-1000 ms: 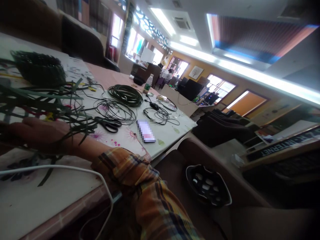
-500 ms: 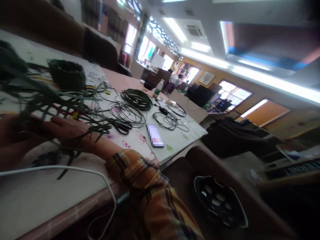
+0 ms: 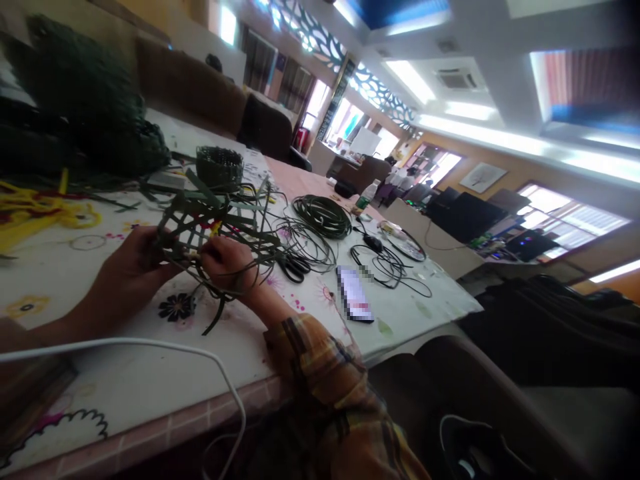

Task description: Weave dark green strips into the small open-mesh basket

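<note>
Hands (image 3: 127, 270) (image 3: 227, 261): two; woven lattice (image 3: 200, 217): one.

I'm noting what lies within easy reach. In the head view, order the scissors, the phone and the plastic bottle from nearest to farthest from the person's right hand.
From the right hand:
1. Scissors, just beyond the hand on the tablecloth, toward the table's middle.
2. Phone, lying flat farther along, near the table's near edge.
3. Plastic bottle, standing far off at the back end of the table.
</note>
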`<state>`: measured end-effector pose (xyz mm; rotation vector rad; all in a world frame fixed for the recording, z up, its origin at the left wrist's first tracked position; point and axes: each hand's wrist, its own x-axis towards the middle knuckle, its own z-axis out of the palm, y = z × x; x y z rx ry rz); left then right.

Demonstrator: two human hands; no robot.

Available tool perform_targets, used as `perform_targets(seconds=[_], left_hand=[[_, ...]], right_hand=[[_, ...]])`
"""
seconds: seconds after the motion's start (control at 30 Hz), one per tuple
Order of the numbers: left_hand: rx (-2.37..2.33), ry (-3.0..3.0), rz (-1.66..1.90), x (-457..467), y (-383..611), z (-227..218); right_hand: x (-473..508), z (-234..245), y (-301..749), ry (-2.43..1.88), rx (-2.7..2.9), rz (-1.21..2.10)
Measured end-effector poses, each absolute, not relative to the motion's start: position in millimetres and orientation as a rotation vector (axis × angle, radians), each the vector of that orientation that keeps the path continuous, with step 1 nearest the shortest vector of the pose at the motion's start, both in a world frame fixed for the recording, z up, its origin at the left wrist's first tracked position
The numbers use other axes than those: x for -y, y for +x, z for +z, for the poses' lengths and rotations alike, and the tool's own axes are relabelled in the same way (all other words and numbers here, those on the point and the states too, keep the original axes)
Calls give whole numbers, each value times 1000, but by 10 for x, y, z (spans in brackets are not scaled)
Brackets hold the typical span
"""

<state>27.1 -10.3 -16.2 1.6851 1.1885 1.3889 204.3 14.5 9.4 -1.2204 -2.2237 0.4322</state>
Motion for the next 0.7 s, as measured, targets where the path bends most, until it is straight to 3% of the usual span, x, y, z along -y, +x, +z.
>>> perform_targets(seconds=[0.5, 0.7], left_hand=[[-1163, 1714, 1384, 53, 222, -278], [-1101, 1730, 1379, 46, 208, -338]], right_hand=[[-211, -118, 1995, -1042, 1786, 997], [-238, -161, 1982, -890, 1809, 1001]])
